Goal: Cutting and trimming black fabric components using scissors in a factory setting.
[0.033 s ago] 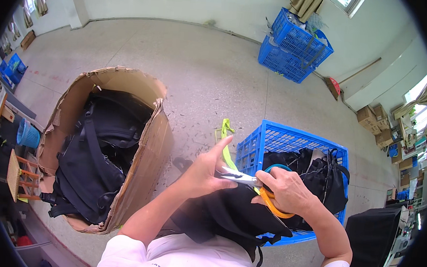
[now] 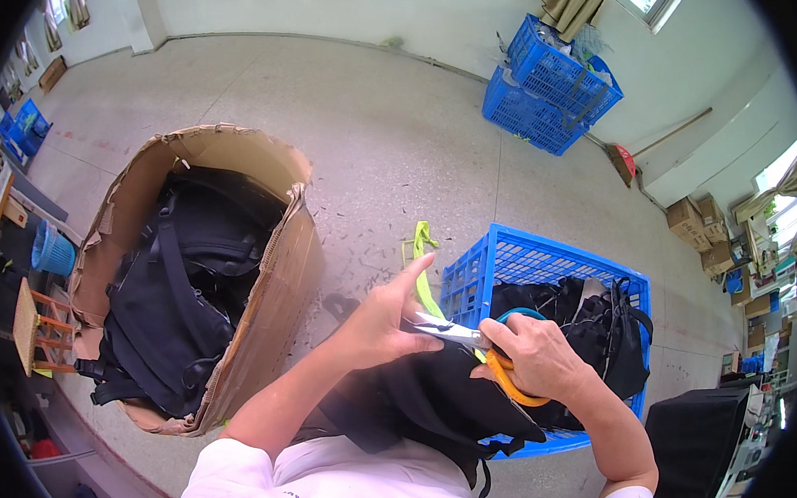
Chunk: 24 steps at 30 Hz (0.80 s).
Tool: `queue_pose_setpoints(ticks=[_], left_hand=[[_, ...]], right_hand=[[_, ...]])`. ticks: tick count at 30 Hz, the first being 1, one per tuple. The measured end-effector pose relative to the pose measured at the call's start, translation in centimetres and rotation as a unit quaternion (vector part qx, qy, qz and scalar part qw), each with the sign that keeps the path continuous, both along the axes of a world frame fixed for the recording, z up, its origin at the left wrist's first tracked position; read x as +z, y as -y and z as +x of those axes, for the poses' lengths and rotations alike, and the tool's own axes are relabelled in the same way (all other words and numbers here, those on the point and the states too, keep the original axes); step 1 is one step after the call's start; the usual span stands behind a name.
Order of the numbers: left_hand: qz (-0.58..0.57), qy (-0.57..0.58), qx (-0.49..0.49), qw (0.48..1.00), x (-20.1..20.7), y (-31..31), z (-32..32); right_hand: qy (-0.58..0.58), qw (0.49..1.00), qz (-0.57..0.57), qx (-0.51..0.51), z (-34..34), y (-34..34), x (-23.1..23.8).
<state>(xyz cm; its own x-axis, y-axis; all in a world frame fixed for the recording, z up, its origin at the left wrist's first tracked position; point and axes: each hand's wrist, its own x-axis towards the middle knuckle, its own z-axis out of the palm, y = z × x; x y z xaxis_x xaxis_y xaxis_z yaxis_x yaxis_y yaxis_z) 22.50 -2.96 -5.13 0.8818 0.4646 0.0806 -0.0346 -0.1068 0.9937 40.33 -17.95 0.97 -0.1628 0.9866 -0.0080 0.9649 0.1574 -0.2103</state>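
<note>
My right hand (image 2: 538, 356) is closed round scissors (image 2: 504, 365) with orange handles, and a teal loop shows by its fingers. The scissors' metal blades (image 2: 444, 328) point left and lie slightly apart at a lime-green strip (image 2: 425, 290). My left hand (image 2: 385, 319) is beside the blade tips, its index finger extended forward and its thumb near the lower blade. The strip runs along its fingers, seemingly gripped there; the other fingers are hidden. Below both hands, a black fabric bag (image 2: 444, 393) lies across my lap and against a blue crate (image 2: 563, 247).
More black bags (image 2: 607, 348) fill the blue crate. A torn cardboard box (image 2: 271, 314) at left holds black backpacks (image 2: 172, 290). Stacked blue crates (image 2: 550, 89) stand by the far wall. A wooden stool (image 2: 33, 327) is at far left; dark scraps litter the floor.
</note>
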Motion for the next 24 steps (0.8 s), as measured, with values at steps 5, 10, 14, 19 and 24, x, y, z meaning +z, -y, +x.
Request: queue_pose_setpoints(ticks=[5,10,14,19,24], left_hand=[[0.004,0.001,-0.008,1.000,-0.2,-0.2,0.1],[-0.007,-0.037,-0.014,0.999,0.2,-0.4,0.1],[0.014,-0.042,0.002,0.999,0.0,-0.5,0.8],[0.042,0.009,0.042,0.998,0.0,-0.3,1.3],[-0.079,0.115,0.359,0.923,-6.8,-4.8,-3.4]], right_hand=[[0.037,0.999,-0.012,-0.013,0.2,0.7,-0.8],[-0.067,0.996,-0.015,-0.062,0.0,1.1,-1.4],[-0.258,0.959,0.042,-0.112,-1.3,0.4,-2.5],[-0.453,0.863,0.027,-0.224,-1.8,-0.7,-6.3],[-0.509,0.796,0.200,-0.261,-0.7,-0.9,-1.7]])
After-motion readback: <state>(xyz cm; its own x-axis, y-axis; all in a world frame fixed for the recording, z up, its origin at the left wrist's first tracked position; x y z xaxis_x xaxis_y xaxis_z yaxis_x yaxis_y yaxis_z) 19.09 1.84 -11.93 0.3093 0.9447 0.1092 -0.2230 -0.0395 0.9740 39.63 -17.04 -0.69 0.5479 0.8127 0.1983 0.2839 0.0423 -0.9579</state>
